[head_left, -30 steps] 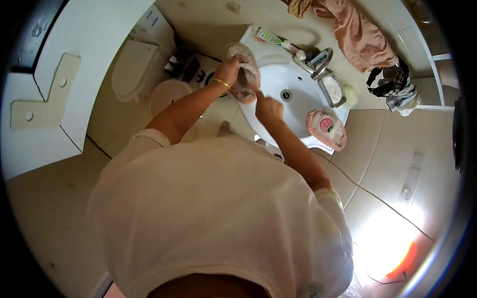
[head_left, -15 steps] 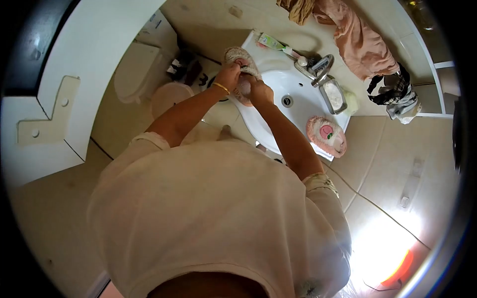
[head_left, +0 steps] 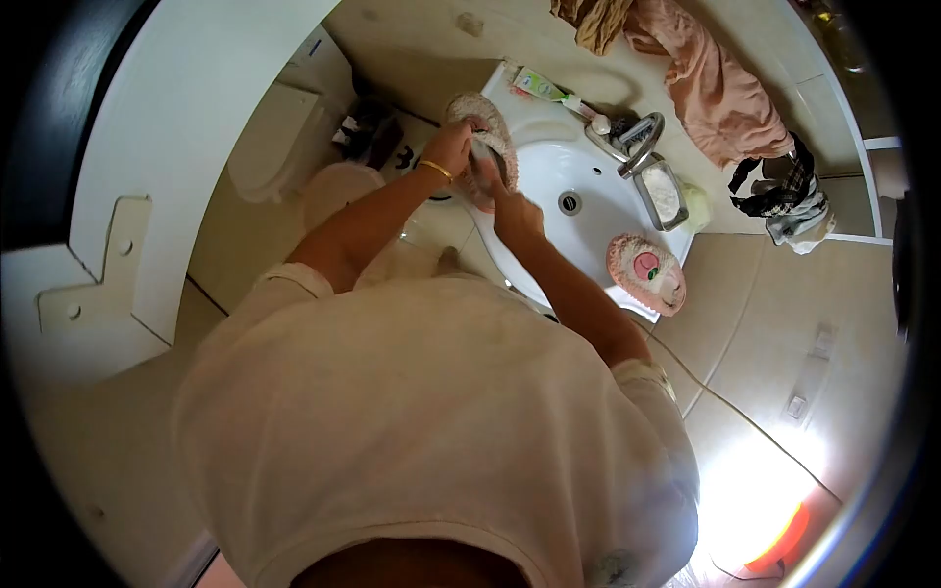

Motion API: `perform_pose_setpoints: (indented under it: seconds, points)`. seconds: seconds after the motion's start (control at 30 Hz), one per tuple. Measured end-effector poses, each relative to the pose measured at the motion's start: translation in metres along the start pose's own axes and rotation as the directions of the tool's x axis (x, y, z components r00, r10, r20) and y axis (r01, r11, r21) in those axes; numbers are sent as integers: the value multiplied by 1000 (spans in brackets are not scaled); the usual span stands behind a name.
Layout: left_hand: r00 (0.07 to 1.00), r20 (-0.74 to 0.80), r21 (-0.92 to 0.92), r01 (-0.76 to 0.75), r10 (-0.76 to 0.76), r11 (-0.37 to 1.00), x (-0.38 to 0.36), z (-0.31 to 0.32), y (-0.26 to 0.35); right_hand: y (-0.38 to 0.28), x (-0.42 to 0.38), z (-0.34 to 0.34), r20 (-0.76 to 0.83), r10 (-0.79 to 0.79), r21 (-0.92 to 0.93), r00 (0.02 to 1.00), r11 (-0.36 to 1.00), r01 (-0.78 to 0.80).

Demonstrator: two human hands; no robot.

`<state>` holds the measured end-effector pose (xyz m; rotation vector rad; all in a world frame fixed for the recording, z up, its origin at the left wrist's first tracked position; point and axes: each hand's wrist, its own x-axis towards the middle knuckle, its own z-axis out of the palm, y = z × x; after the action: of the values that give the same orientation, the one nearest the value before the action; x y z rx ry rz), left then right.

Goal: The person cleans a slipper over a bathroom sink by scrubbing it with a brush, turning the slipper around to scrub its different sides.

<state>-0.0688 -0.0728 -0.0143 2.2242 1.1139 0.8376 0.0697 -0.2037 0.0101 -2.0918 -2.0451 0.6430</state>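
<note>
A fluffy pink-and-white slipper (head_left: 480, 106) is over the left rim of the white washbasin (head_left: 534, 250). My left hand (head_left: 449, 152), with a yellow bangle at the wrist, is closed on the slipper's side near the toe. My right hand (head_left: 518, 218) is a closed fist at the slipper's near end. A smooth greyish-pink strip (head_left: 485, 169) runs along the slipper's opening between the two hands; what the right fingers grip I cannot tell. The matching slipper (head_left: 647, 272) lies on the basin's right rim.
A chrome faucet (head_left: 642, 142) and a soap dish (head_left: 662, 193) sit at the basin's back right. A green tube (head_left: 537, 84) lies on the back ledge. Clothes (head_left: 720, 103) hang on the wall. A toilet (head_left: 270, 137) stands left, and a bright lamp (head_left: 779, 539) glows lower right.
My right hand has drawn back slightly toward me, away from the left, showing more of the strip over the slipper. My left hand stays at the slipper.
</note>
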Motion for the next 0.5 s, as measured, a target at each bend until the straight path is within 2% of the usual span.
perform_pose_setpoints:
  seconds: [0.03, 0.07, 0.1, 0.2, 0.3, 0.33, 0.5]
  points:
    - [1000, 7, 33, 24, -24, 999, 0, 2, -2, -3, -22, -13, 126, 25, -118, 992, 993, -10]
    - [998, 11, 65, 53, -54, 996, -1, 6, -4, -5, -41, -18, 157, 94, -143, 983, 987, -72]
    - [996, 10, 99, 83, -84, 992, -1, 8, -6, 0, -47, -14, 155, 124, -168, 980, 981, -97]
    - [998, 16, 120, -57, 56, 991, -5, 12, -6, 11, -8, -17, 80, 97, -137, 992, 987, -86]
    - [980, -120, 55, -151, 157, 987, -2, 23, -24, 2, 23, -17, 4, 82, -61, 997, 995, -82]
    - [988, -100, 48, -115, 119, 992, -3, 22, -27, -1, 25, -16, -21, 85, -31, 996, 996, -86]
    - [1000, 19, 48, 7, -8, 999, 0, 17, -20, 9, -39, -24, 156, 94, -202, 983, 977, -62]
